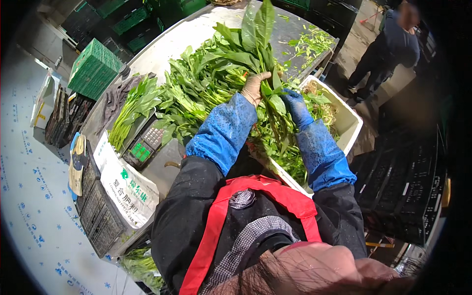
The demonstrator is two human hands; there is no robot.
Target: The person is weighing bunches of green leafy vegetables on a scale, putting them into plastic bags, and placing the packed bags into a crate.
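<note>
My left hand (253, 88), in a pale glove, is closed around the stems of an upright bunch of leafy greens (258, 33). Beside it my right hand (296, 105), in a blue glove, touches leaves hanging below that bunch; its fingertips are partly hidden, so its grip is unclear. A large heap of leafy greens (195, 88) lies on the table to the left. Below my hands a white foam box (346, 114) holds loose leaves and roots. Another bunch of greens (129, 114) rests on a digital scale (142, 147) with a lit green display.
Trimmed leaf scraps (313, 42) lie on the metal table's (287, 55) far right. Green crates (94, 68) are stacked at the left, black crates (398, 199) at the right. A printed white sack (125, 184) lies by the scale. Another person (387, 48) stands at the upper right.
</note>
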